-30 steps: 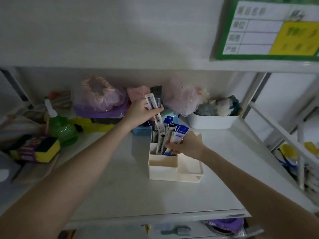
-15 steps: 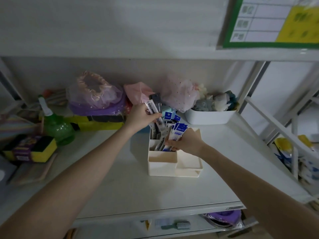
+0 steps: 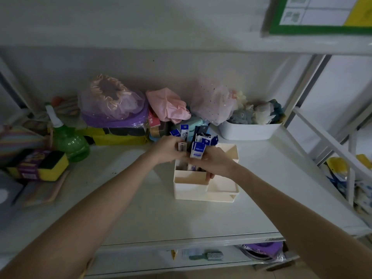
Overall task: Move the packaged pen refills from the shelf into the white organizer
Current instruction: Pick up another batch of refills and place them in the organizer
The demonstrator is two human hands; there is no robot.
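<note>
The white organizer [image 3: 191, 191] stands on the white shelf [image 3: 161, 214], just right of centre. Several packaged pen refills [image 3: 198, 150], blue and white with some black, stand upright in its tall back compartment. My left hand [image 3: 167, 148] grips refill packs at the compartment's left side. My right hand [image 3: 213, 162] holds a blue and white pack at the right side, its fingers reaching down into the compartment. The lower ends of the packs are hidden inside the organizer and behind my hands.
A green spray bottle [image 3: 68, 141] and a yellow sponge pack [image 3: 38, 166] sit at the left. Bagged hair accessories [image 3: 112, 101] and pink cloth [image 3: 169, 105] line the back. A white bin [image 3: 249, 129] stands at the right rear. A shelf post [image 3: 302, 93] rises on the right.
My left hand came down from above the organizer with its refill packs and now sits at the compartment's rim. Both hands have closed in on the bundle of packs.
</note>
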